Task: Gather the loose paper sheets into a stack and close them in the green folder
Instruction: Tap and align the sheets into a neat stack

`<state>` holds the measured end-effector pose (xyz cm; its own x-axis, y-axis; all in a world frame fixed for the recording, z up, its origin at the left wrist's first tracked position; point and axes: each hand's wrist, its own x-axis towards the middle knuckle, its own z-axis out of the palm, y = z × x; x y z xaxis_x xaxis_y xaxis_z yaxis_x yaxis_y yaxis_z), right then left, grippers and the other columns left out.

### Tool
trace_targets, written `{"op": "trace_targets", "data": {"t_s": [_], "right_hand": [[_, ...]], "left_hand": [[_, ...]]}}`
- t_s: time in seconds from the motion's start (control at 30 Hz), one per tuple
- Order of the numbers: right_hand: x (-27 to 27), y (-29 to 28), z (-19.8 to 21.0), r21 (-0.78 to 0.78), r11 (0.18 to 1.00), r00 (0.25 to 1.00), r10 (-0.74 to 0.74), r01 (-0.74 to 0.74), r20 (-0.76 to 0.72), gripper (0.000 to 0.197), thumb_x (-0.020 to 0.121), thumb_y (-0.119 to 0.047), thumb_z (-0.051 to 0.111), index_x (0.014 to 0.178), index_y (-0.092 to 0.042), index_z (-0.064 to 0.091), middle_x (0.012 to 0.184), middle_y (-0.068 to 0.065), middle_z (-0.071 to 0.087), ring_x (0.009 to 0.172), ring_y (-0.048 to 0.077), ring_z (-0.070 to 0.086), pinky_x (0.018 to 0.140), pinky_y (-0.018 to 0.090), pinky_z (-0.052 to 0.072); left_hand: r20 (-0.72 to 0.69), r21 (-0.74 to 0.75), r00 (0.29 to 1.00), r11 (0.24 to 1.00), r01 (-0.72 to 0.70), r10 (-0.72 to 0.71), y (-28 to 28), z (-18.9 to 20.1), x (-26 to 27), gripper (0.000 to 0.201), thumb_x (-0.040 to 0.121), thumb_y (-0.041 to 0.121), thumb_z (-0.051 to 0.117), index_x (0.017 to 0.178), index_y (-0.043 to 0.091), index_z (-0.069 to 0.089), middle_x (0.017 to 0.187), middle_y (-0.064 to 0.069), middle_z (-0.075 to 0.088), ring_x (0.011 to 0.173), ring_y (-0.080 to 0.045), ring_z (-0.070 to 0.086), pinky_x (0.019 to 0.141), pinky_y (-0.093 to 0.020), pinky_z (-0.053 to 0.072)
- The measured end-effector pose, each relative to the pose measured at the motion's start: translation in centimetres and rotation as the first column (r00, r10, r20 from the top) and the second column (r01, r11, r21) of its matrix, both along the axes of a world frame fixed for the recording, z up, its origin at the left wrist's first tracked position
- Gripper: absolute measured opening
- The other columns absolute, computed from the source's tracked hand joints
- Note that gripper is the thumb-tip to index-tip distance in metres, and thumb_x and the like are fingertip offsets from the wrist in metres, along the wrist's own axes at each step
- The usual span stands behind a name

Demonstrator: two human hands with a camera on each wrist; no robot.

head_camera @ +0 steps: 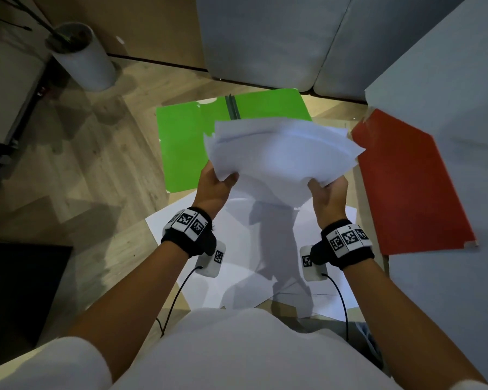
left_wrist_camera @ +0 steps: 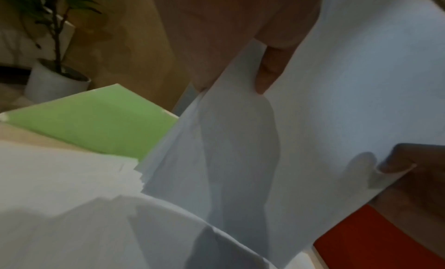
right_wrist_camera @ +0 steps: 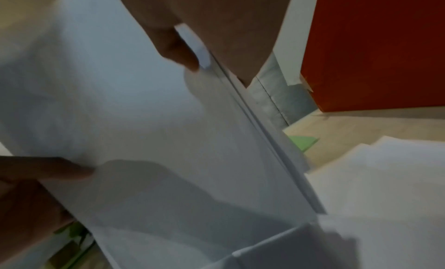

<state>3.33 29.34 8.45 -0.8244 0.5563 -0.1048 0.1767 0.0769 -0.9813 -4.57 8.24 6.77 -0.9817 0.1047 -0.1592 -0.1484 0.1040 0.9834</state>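
Note:
A loose bundle of white paper sheets is held in the air above the low wooden table. My left hand grips its near left corner, thumb on top. My right hand pinches its near right corner. The sheets fan out unevenly. The green folder lies open and flat just beyond, partly hidden by the bundle. More white sheets lie spread on the table under my wrists. In the right wrist view the bundle fills the middle, with my thumb on its edge.
A red folder lies at the right of the table. A grey sofa stands behind it and a white plant pot on the floor at the far left. A dark object sits at the left near edge.

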Motion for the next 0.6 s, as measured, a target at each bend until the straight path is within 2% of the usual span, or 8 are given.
{"op": "trace_targets", "data": {"t_s": [0.1,0.17,0.23,0.3,0.37,0.47,0.53,0.6], "right_hand": [[0.5,0.1,-1.2,0.033,0.998,0.997,0.060,-0.062,0.052,0.017,0.078,0.007,0.052,0.091,-0.004,0.054,0.072,0.001,0.056,0.056,-0.003,0.051,0.060,0.023,0.044],[0.6,0.0,-2.1,0.089,0.991,0.990,0.085,-0.095,0.109,0.014,0.082,0.006,0.053,0.089,-0.006,0.055,0.071,0.002,0.055,0.053,-0.007,0.049,0.063,0.024,0.042],[0.6,0.1,-1.9,0.110,0.990,0.994,0.086,-0.093,0.071,0.016,0.087,0.005,0.053,0.095,-0.008,0.056,0.078,-0.004,0.060,0.063,-0.012,0.056,0.065,0.015,0.046],[0.7,0.3,-1.5,0.075,0.994,0.996,0.083,-0.084,0.021,0.016,0.090,0.003,0.055,0.100,-0.009,0.056,0.088,-0.008,0.064,0.075,-0.011,0.062,0.069,0.010,0.048],[0.9,0.5,-1.9,0.052,0.991,0.992,0.122,-0.124,0.040,0.017,0.090,-0.002,0.059,0.102,-0.014,0.059,0.094,-0.006,0.067,0.085,-0.004,0.065,0.076,0.017,0.051],[1.4,0.3,-3.5,0.054,0.969,0.954,0.229,-0.243,0.192,0.029,0.090,0.003,0.054,0.112,-0.014,0.058,0.107,0.003,0.067,0.101,0.017,0.063,0.091,0.032,0.052],[1.5,0.1,-3.8,0.108,0.958,0.948,0.237,-0.264,0.213,0.027,0.092,0.004,0.048,0.115,-0.007,0.056,0.108,0.004,0.064,0.102,0.020,0.060,0.087,0.020,0.051],[1.5,0.1,-3.4,0.090,0.969,0.966,0.216,-0.230,0.146,0.029,0.092,0.005,0.047,0.115,-0.011,0.056,0.106,0.000,0.064,0.102,0.016,0.060,0.079,0.007,0.047]], "left_hand": [[0.045,-0.044,0.998,0.998,0.037,-0.035,-0.2,-1.3,0.3,0.044,0.064,0.008,0.065,0.105,-0.006,0.057,0.100,-0.011,0.062,0.088,-0.018,0.056,0.071,-0.019,0.049],[0.090,-0.023,0.993,0.996,0.083,-0.080,-0.1,-1.7,0.7,0.034,0.072,0.003,0.067,0.105,-0.003,0.058,0.101,-0.011,0.062,0.090,-0.019,0.057,0.077,-0.028,0.049],[0.098,-0.001,0.993,0.998,0.070,-0.069,0.0,-1.4,0.6,0.024,0.082,-0.005,0.061,0.105,0.000,0.060,0.102,-0.009,0.063,0.091,-0.019,0.058,0.081,-0.031,0.048],[0.082,0.024,0.995,0.999,0.046,-0.048,-0.1,-0.9,0.3,0.026,0.085,-0.007,0.056,0.107,0.007,0.061,0.102,-0.006,0.065,0.087,-0.012,0.062,0.077,-0.019,0.050],[0.096,0.067,0.994,0.997,0.039,-0.045,-0.3,-1.0,0.4,0.031,0.084,-0.009,0.055,0.107,0.012,0.060,0.102,-0.005,0.065,0.082,-0.002,0.063,0.075,-0.015,0.050],[0.149,0.026,0.988,0.999,0.044,-0.048,-0.5,-2.1,1.2,0.032,0.083,-0.008,0.058,0.111,0.007,0.059,0.105,-0.008,0.065,0.088,-0.015,0.063,0.083,-0.030,0.048],[0.155,0.006,0.987,1.000,0.031,-0.031,-0.4,-2.3,1.4,0.028,0.086,-0.004,0.057,0.113,0.002,0.058,0.106,-0.009,0.065,0.095,-0.020,0.061,0.086,-0.034,0.047],[0.128,0.020,0.992,1.000,0.006,-0.009,-0.5,-1.8,1.1,0.031,0.086,-0.003,0.057,0.117,-0.001,0.057,0.107,-0.011,0.065,0.095,-0.021,0.061,0.086,-0.033,0.048]]}}
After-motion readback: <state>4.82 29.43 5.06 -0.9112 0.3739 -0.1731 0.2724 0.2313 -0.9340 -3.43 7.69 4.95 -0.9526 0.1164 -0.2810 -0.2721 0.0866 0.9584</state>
